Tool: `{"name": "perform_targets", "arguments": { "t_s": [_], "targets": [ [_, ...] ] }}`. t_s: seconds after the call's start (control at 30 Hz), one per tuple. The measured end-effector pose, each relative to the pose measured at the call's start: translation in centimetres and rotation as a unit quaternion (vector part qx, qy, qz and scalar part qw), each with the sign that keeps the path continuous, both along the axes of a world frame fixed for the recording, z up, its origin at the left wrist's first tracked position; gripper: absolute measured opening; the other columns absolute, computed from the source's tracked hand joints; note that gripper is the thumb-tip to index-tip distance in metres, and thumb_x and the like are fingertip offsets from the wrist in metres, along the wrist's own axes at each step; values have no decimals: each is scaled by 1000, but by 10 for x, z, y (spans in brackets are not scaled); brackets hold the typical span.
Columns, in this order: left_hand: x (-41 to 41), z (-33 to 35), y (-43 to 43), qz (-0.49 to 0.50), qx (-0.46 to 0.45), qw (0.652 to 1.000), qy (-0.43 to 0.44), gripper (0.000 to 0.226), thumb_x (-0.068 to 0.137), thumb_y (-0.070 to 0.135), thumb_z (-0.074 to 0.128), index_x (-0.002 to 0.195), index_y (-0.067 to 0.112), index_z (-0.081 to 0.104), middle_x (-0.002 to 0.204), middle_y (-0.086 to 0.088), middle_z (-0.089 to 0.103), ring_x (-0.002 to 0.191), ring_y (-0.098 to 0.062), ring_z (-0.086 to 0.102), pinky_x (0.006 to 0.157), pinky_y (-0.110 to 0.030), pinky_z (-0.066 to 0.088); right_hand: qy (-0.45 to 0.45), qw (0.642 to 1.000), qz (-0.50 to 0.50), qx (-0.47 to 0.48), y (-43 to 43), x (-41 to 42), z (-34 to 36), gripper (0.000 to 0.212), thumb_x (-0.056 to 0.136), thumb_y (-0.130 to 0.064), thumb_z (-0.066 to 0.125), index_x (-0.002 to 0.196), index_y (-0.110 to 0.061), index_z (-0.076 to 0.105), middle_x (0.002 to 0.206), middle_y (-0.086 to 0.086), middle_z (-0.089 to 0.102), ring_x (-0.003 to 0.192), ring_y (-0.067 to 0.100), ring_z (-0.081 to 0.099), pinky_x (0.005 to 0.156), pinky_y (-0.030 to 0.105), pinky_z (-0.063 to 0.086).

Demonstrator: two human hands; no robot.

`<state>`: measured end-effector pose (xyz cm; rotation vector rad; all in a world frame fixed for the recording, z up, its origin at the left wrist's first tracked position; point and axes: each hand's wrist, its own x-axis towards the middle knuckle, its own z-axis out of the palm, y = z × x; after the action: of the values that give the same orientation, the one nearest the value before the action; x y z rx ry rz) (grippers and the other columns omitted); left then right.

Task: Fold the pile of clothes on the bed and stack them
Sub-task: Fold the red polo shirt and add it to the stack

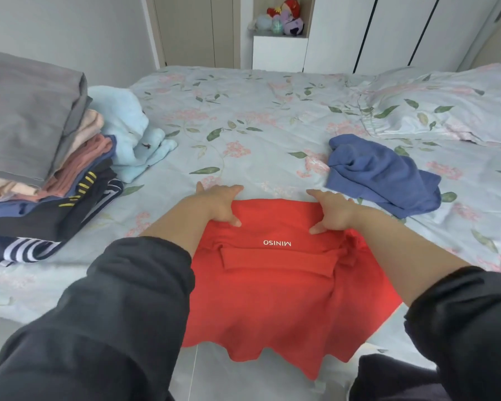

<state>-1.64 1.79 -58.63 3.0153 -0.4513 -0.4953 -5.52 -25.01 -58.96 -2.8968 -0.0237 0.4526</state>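
1. A stack of folded clothes [49,180] sits on the left part of the bed [243,117]. A grey piece [26,111] lies on top, with pale pink, rose, blue and dark layers below it, and a navy piece with white stripes at the bottom.
2. A light blue fluffy garment [128,131] lies unfolded just beside the stack, touching its far side.
3. A crumpled blue garment [382,175] lies on the floral sheet to the right, near the right hand but apart from it.
4. A pillow [446,105] in the same floral print lies at the far right. Plush toys [285,20] sit in a wall niche beyond the bed.
5. Nothing lies on the sheet between the hands and the stack.
6. The red shirt [272,285] is spread at the near edge of the bed in front of the person. Its near hem hangs over the edge above the tiled floor [243,380].
7. White letters reading MINISO [276,243] show upside-down on the shirt. A folded red band lies across the shirt just below them, and the right side is bunched.
8. The left hand [220,205] rests on the shirt's far edge, with straight, spread fingers reaching onto the sheet and the thumb on the red cloth.
9. The right hand [333,211] mirrors it, pressing on the same edge with fingers extended, not curled.
10. Dark sleeves cover both forearms.
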Motion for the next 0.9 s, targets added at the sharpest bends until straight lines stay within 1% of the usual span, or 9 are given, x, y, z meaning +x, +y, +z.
{"name": "perform_targets", "arguments": {
  "t_s": [0.07, 0.13, 0.2, 0.27, 0.37, 0.5, 0.57, 0.77, 0.9],
  "targets": [
    [2, 14, -1, -26, 2, 1000, -5, 79, 73, 41, 79, 139, 18, 42, 137, -6, 49, 125, -26, 46, 105, -41, 33, -22, 998, 14, -53, 2, 2, 12, 78, 69, -42, 80, 135, -21, 43, 134, 1, 50, 125, 25, 45, 102, 41, 33],
    [-4, 25, 0, -55, 27, 998, -19, 57, 71, 36, 82, 116, 10, 59, 113, -6, 61, 104, -25, 57, 85, -33, 47, -84, 991, 43, -98, 7, -5, 22, 45, 69, -41, 79, 100, -18, 57, 102, -1, 58, 107, 25, 55, 83, 35, 34],
    [-17, 34, 4, -68, 68, 995, -38, 41, 73, 34, 81, 98, 8, 62, 96, -6, 59, 90, -24, 58, 74, -32, 47, -133, 985, 62, -93, 10, -19, 33, 35, 70, -34, 79, 74, -16, 48, 78, -4, 50, 89, 25, 56, 72, 29, 32],
    [-32, 47, 10, -65, 75, 993, -62, 38, 77, 34, 77, 98, 7, 61, 97, -8, 60, 88, -25, 57, 75, -32, 48, -148, 985, 61, -59, 10, -35, 50, 39, 69, -26, 79, 63, -18, 41, 68, -4, 44, 77, 23, 52, 63, 29, 35],
    [-54, 76, 19, -64, 31, 994, -84, 37, 82, 32, 72, 109, 8, 63, 106, -11, 63, 100, -29, 59, 79, -31, 47, -145, 986, 76, -43, 15, -57, 89, 33, 68, -22, 81, 69, -13, 49, 71, 0, 50, 74, 22, 52, 62, 29, 38],
    [-73, 136, 24, -76, -23, 994, -70, 30, 80, 21, 75, 104, 7, 66, 103, -10, 67, 97, -28, 60, 80, -30, 47, -124, 985, 107, -60, 29, -80, 148, 33, 66, -23, 84, 89, -12, 63, 72, -2, 53, 74, 19, 51, 64, 24, 37],
    [-79, 167, 27, -77, -28, 994, -76, 31, 79, 20, 76, 105, 5, 66, 104, -11, 67, 96, -28, 61, 83, -32, 48, -146, 982, 98, -68, 31, -87, 174, 35, 66, -24, 84, 93, -11, 65, 84, 4, 60, 78, 21, 52, 67, 25, 38],
    [-82, 243, 28, -80, 10, 985, -156, 39, 75, 25, 79, 104, 4, 64, 104, -13, 66, 94, -31, 60, 81, -35, 48, -250, 960, 74, -97, 31, -88, 247, 35, 69, -23, 80, 98, -12, 63, 106, 11, 66, 98, 30, 61, 71, 29, 41],
    [-71, 285, 31, -63, 47, 973, -217, 41, 73, 32, 81, 101, 9, 64, 100, -8, 65, 91, -29, 59, 70, -32, 46, -298, 943, 71, -128, 28, -75, 284, 20, 76, -6, 60, 89, -19, 53, 107, 10, 62, 100, 31, 59, 68, 30, 37]
  ]
}}
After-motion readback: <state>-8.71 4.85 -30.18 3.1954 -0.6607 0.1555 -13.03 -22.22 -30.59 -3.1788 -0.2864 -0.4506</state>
